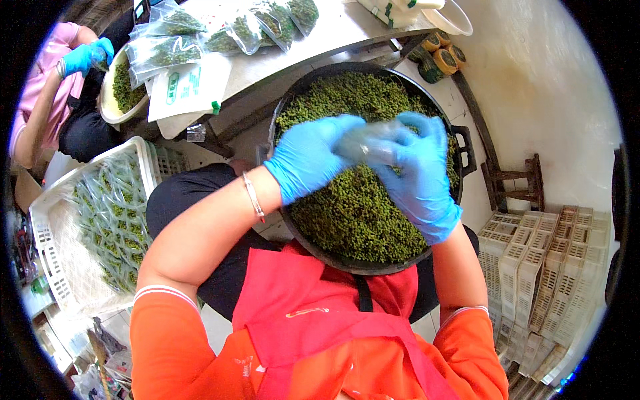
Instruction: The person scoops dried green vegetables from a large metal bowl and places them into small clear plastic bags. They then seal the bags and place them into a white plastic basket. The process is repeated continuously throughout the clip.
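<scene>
A wide black pan (298,235) full of small green peppercorn-like berries (360,220) rests at my lap. Over its middle, my left hand (313,155) and my right hand (421,180), both in blue gloves, come together around a clear plastic bag (377,141). The bag is smeared by motion, so what is inside it cannot be made out. From the left, my fingers close on one side of the bag. My right fingers curl over its other side, thumb below.
Left of my knee, a white plastic crate (57,267) holds several filled clear bags (117,220). More filled bags (230,33) lie on the metal table (327,30) ahead. A co-worker's gloved hand (87,57) is over a bowl (107,103). Stacked crates (540,267) stand at right.
</scene>
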The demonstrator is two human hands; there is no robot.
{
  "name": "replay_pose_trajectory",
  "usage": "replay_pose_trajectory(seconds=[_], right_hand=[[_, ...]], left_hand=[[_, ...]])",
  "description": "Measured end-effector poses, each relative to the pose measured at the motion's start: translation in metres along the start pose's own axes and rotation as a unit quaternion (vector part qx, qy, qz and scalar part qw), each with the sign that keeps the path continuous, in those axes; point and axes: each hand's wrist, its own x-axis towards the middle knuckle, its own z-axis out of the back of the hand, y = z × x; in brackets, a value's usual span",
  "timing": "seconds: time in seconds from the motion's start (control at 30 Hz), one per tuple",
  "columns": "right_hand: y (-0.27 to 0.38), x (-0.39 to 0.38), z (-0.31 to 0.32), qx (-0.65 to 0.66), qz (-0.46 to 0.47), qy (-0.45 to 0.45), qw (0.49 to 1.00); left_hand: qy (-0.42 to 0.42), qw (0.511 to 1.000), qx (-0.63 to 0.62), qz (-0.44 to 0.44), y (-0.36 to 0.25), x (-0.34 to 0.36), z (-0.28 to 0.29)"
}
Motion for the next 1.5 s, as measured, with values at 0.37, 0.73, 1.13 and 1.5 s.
replay_pose_trajectory(seconds=[0.37, 0.73, 1.13, 1.5], right_hand=[[-0.02, 0.022, -0.028, 0.045, 0.001, 0.077, 0.996], [-0.099, 0.116, -0.098, -0.159, -0.008, 0.178, 0.971], [-0.031, 0.074, -0.064, 0.161, -0.045, 0.0, 0.986], [0.0, 0.055, -0.102, 0.423, -0.147, 0.158, 0.88]], left_hand=[[0.012, 0.999, -0.035, 0.007, 0.003, -0.004, 0.003], [-0.254, 0.88, 0.328, 0.232, 0.069, -0.007, 0.139], [-0.278, 0.937, 0.124, 0.17, 0.055, 0.0, 0.125], [-0.24, 0.965, 0.005, -0.108, 0.012, 0.008, 0.079]])
